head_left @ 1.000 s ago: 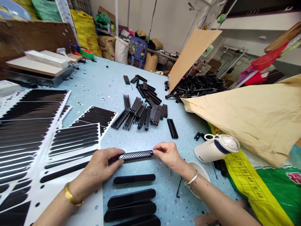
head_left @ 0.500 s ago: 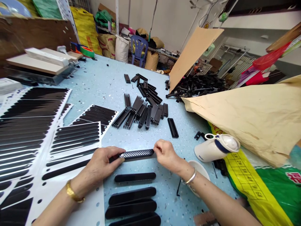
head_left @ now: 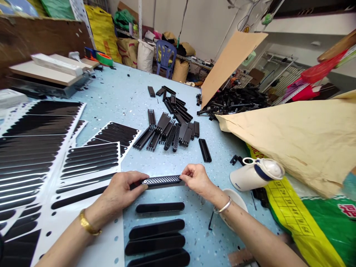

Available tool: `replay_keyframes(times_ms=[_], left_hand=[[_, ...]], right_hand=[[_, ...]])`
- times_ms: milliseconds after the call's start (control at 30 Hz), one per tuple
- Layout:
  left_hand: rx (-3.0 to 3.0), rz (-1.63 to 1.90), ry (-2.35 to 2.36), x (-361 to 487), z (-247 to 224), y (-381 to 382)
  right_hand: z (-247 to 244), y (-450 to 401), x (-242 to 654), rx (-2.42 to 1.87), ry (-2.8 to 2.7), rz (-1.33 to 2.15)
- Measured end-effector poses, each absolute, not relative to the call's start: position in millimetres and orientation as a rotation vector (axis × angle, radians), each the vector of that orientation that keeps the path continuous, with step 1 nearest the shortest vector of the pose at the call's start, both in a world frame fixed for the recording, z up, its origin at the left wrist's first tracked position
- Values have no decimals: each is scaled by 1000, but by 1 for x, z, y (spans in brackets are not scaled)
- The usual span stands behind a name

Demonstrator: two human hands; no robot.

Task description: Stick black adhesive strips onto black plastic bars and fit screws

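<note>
A black plastic strip with a lattice face is stretched between my two hands, just above the blue speckled table. My left hand pinches its left end between thumb and fingers. At its right end, the fingertips of my right hand are closed on it. Nearer to me lie several smooth black strips with rounded ends, set out roughly in a column. Beside my left forearm are white sheets carrying rows of long black stickers.
Several black ribbed plastic pieces lie loosely beyond my hands. A white lidded cup lies tilted at the right, near a white bowl. Brown paper and a cardboard sheet border a heap of black parts.
My right fingers have moved slightly left along the strip's right end and grip it more closely. The view has shifted slightly; the left hand keeps its hold.
</note>
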State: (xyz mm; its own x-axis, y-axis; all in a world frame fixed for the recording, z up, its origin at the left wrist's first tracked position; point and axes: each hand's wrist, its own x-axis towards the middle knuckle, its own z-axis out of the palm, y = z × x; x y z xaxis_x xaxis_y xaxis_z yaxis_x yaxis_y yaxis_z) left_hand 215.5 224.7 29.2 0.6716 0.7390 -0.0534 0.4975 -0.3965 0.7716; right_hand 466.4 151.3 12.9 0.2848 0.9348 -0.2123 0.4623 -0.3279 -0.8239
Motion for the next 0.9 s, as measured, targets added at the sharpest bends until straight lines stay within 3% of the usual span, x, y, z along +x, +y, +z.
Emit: replay_keyframes(times_ms=[300, 500, 633, 900], left_hand=[[2073, 349, 941, 215, 26, 227], [2086, 328, 1011, 214, 32, 226], [2184, 493, 1024, 212, 45, 218], [2550, 574, 640, 219, 61, 182]], right_hand=[[18, 163, 475, -1863, -1107, 1330], [27, 142, 471, -1881, -1075, 1112], [27, 102, 464, -1870, -1067, 1107], [13, 72, 449, -1744, -1156, 1035]])
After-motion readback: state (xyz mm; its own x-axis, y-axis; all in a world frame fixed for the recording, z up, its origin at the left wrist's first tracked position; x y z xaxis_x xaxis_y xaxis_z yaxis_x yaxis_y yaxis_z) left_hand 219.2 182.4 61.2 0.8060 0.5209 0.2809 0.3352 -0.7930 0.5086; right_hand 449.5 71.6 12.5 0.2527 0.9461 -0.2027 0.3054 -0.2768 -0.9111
